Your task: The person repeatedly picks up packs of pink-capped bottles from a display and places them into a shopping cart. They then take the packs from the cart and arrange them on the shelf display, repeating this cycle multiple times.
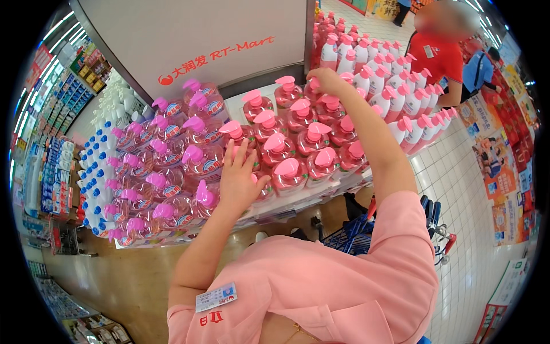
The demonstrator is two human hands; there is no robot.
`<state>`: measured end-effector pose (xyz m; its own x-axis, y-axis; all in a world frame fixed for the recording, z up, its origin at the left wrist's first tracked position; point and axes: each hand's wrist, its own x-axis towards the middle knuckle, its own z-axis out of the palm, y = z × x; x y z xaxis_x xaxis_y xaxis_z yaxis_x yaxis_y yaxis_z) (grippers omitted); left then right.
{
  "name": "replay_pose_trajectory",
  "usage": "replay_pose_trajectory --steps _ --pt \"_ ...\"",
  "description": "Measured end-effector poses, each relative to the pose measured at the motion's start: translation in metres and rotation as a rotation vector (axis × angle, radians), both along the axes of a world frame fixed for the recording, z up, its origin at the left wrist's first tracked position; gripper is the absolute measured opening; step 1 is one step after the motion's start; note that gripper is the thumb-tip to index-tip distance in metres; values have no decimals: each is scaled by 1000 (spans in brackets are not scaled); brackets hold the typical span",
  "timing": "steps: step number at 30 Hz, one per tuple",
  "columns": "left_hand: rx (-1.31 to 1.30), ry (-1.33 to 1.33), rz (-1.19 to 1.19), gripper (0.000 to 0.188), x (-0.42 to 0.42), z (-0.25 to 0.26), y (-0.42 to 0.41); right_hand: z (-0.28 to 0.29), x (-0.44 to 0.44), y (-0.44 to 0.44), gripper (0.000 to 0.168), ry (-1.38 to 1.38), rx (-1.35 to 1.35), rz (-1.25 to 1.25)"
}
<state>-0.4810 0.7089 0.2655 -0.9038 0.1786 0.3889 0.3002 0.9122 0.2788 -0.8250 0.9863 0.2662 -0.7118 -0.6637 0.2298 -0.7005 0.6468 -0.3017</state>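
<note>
Rows of see-through bottles with pink pump heads, holding red liquid, stand upright on a white display stand (pixel 234 109). My left hand (pixel 241 182) lies with spread fingers over the front-left bottles of this group, touching their pink pump heads and partly hiding them. At the back row, my right hand (pixel 330 81) reaches over the bottles and curls its fingers around the pump head of a red pump bottle (pixel 316 91). Another red pump bottle (pixel 288 92) is just left of it. Purple-pump bottles (pixel 205 161) stand close along my left hand's outer side.
White-and-pink pump bottles (pixel 379 79) fill the right end. Blue-capped white bottles (pixel 95 180) line the left end. A tall board (pixel 193 38) bearing writing rises behind. A blue shopping cart (pixel 350 236) stands by my right side. A person in red (pixel 438 60) is beyond the display.
</note>
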Motion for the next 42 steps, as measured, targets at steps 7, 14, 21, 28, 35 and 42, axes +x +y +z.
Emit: replay_pose_trajectory --steps 7,14,21,28,35,42 --pt "8 6 -1 66 2 6 2 5 -18 -4 45 128 197 -196" --pt "0 -12 16 66 2 6 3 3 -20 -15 45 145 198 -315" --pt "19 -14 1 70 0 3 1 13 4 16 71 52 -97 -213" --pt "5 -26 15 70 1 4 3 72 144 59 47 -240 -278 -179" --pt "-178 -144 59 86 10 13 0 14 275 84 30 -36 -933 -582" --pt "-104 10 -257 80 -6 54 79 -141 328 88 18 -38 -823 -905"
